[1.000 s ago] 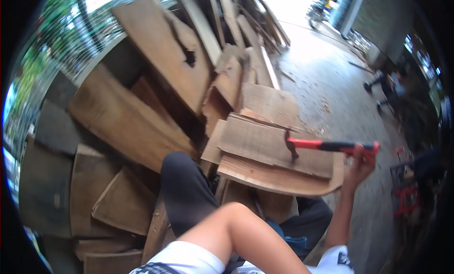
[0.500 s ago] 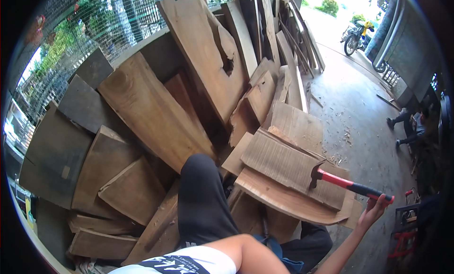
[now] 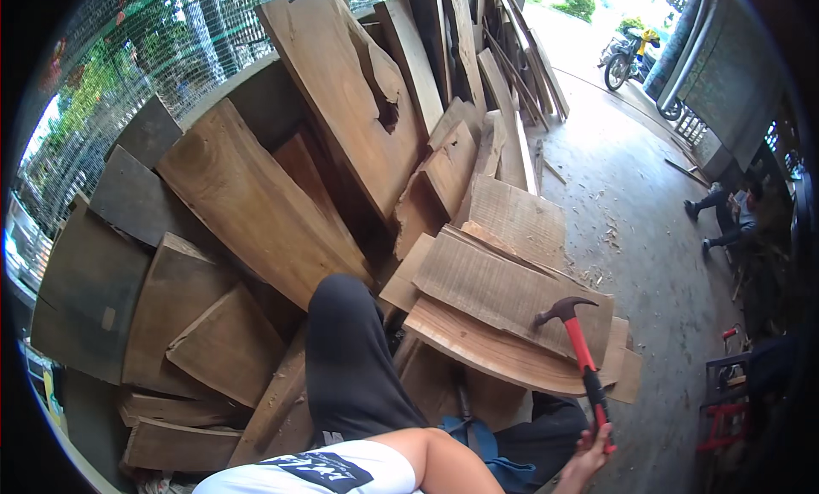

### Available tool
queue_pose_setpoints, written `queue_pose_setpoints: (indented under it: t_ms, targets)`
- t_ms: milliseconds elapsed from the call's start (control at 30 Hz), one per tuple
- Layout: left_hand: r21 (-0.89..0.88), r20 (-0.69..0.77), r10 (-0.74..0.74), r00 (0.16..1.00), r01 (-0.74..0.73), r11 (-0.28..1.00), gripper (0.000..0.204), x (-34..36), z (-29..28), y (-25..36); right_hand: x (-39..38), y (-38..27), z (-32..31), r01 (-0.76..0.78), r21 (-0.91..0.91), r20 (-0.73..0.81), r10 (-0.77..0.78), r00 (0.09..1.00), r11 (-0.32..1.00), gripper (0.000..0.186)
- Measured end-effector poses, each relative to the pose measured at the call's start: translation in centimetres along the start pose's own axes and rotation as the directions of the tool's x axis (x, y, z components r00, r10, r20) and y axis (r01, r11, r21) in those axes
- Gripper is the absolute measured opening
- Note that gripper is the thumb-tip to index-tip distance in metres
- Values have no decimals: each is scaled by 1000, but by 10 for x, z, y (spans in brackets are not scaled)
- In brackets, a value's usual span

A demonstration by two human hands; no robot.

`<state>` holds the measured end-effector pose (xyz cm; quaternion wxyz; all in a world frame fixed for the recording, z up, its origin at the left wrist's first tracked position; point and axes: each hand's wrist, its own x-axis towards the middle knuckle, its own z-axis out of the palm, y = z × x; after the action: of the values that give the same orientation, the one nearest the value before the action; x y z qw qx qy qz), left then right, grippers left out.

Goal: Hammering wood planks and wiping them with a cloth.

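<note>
My right hand point(image 3: 589, 453), low at the right edge, grips the black end of a claw hammer point(image 3: 580, 357) with a red handle. Its dark head rests on a rough grey-brown board point(image 3: 503, 289) that lies on a curved slab point(image 3: 486, 353) in front of me. My left arm point(image 3: 435, 460) crosses the bottom of the view, but its hand is hidden out of view. My knee in dark trousers point(image 3: 345, 357) rises between the stacked planks.
Many wide wood slabs point(image 3: 256, 204) lean against a mesh fence point(image 3: 145, 59) at the left and back. A concrete floor point(image 3: 640, 238) with wood chips runs to the right. A person point(image 3: 725, 212) sits at the far right; a motorbike point(image 3: 627, 55) is parked beyond.
The hammer has swung down from level to steep, its head now resting on the board. My view has tilted up and left, showing more of the leaning slabs.
</note>
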<state>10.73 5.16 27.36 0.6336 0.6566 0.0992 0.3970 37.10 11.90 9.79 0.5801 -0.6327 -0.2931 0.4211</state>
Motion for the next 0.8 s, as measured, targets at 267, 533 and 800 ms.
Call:
queue_pose_setpoints:
  t_ms: [267,533,800]
  targets:
    - [-166,153,-91,984,116,979,42,47,-17,10,-80,15,13,-565,-239,441,607,661,790,42]
    - [886,-348,136,928,278,370,22,-33,-252,-53,-31,4,61,232,-762,641,756,133,605,38]
    - [922,-360,259,896,298,248,25,-54,-261,-70,21,-140,195,946,-218,787,617,25,240,46]
